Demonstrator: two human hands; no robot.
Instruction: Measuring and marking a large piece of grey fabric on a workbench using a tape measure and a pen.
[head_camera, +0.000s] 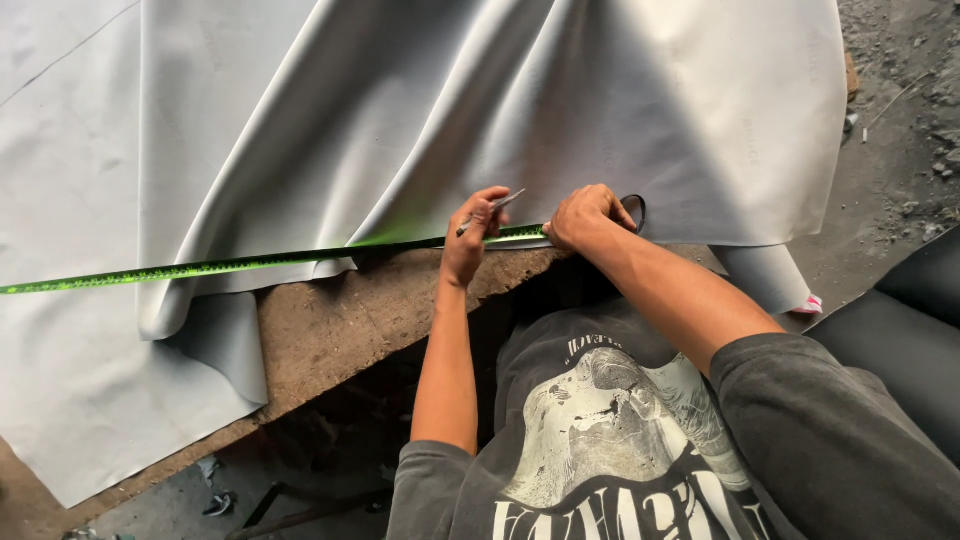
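Head view: a grey sheet (300, 110) drapes in folds over the wooden worktop (340, 320), its lower edge hanging past the front lip. A green tape (200, 268) runs along that edge from the far left. The left hand (472, 235) grips a pen (492, 210) at the tape. The right hand (585, 218) is closed, pressing the tape's end onto the sheet. Gritty floor (900, 130) lies open to the right.

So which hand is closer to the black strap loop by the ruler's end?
Right hand: it touches the strap loop. The left hand, holding a pen, sits farther along the ruler.
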